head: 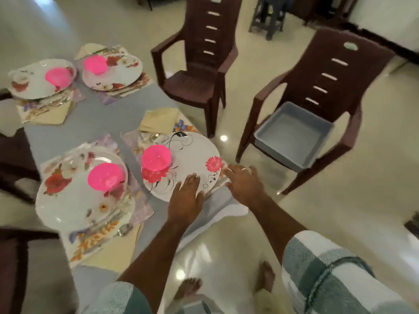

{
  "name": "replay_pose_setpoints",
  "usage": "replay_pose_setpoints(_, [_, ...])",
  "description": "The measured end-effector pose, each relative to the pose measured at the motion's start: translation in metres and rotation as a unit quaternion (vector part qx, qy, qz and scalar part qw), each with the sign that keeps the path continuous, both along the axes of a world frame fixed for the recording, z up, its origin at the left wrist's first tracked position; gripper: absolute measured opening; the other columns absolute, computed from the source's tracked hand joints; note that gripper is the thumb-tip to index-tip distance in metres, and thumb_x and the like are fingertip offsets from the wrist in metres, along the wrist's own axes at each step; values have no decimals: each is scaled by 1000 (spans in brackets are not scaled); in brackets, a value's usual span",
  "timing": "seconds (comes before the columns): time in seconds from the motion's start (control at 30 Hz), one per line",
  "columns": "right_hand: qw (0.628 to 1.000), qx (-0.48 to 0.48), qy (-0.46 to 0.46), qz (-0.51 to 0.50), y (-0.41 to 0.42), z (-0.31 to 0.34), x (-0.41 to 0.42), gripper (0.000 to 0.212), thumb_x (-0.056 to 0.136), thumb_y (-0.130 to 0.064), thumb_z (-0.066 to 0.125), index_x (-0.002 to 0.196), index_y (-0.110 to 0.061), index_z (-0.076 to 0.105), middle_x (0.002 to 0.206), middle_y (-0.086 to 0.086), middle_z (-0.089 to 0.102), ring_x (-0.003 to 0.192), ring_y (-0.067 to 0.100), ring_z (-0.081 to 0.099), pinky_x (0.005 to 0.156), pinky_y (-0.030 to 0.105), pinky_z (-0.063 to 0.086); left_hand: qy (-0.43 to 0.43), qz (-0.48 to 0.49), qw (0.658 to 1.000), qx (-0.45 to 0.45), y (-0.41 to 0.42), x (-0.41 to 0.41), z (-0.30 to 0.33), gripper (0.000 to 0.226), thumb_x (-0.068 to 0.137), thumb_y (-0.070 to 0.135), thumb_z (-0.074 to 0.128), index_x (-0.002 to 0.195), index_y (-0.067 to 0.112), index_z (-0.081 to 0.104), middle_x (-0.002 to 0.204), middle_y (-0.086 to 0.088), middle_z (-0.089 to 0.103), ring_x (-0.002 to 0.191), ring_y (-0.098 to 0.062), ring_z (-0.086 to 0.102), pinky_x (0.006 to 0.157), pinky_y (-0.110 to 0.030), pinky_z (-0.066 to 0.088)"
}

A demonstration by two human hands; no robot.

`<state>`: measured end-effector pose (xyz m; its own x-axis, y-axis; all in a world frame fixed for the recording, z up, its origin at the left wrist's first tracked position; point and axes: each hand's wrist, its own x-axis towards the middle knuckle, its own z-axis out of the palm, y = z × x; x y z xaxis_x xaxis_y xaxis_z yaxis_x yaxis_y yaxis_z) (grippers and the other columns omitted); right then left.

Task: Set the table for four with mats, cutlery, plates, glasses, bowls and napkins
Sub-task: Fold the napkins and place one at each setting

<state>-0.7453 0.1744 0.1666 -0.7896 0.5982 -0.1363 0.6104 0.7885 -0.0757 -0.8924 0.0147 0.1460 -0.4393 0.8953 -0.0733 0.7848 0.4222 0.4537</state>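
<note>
White melamine, printed with black scrollwork and a red flower: that was the nearest plate point(188, 159), lying flat on its floral mat point(133, 143) at the table corner closest to you, with a pink bowl point(156, 160) standing on its left half. Your left hand point(187, 191) lay palm down, fingers straight and released, touching the plate's near rim. Your right hand point(243, 181) was likewise spread and holding nothing, just beside the plate's right edge over the mat corner; whether it touched the rim could not be told. The plate lay directly ahead of both hands and slightly left, so your left hand was the nearer. In my judgement any squaring of this setting turns on a push away from you along the table's point(95, 123) long axis, with the bowl liable to slide. The folded napkin point(158, 120) sat beyond the plate. Glasses could not be made out.
</note>
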Motion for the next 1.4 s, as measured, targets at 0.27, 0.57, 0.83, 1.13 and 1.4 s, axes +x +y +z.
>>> replay_pose_setpoints(0.27, [978,19,-36,203,39,-38,-8,33,90,-37,66,123,-35,63,126,-9,65,114,16,62,95,42,40,38,284,958,-5,-25,79,-16,38,91,18,65,128,7,65,134,-14,64,125,-29,60,104,-52,46])
replay_pose_setpoints(0.57, [941,-18,-87,327,79,-81,-32,38,92,-18,53,124,-36,63,125,-6,63,118,20,55,95,40,31,12,392,913,-109,-21,108,-59,47,92,22,59,137,9,56,145,-11,54,135,-29,48,108,-53,38])
replay_pose_setpoints(0.83, [906,-32,-16,422,101,-92,-42,35,74,-2,67,101,-22,78,98,2,73,88,31,68,81,39,45,7,353,920,-170,8,99,-68,59,96,29,46,154,20,35,160,0,36,149,-23,28,115,-55,24])
replay_pose_setpoints(1.13, [844,-41,-54,532,108,-94,-49,36,46,4,78,78,-13,78,73,4,68,65,30,66,60,31,49,11,402,893,-202,10,128,-61,55,102,26,39,156,20,31,163,3,31,153,-17,20,122,-55,7])
replay_pose_setpoints(1.4, [839,-76,-37,537,116,-86,-59,24,68,-5,76,90,-16,76,88,5,68,82,32,64,72,35,48,-1,457,871,-182,27,135,-45,57,103,24,38,158,18,26,166,1,25,154,-17,16,123,-54,6])
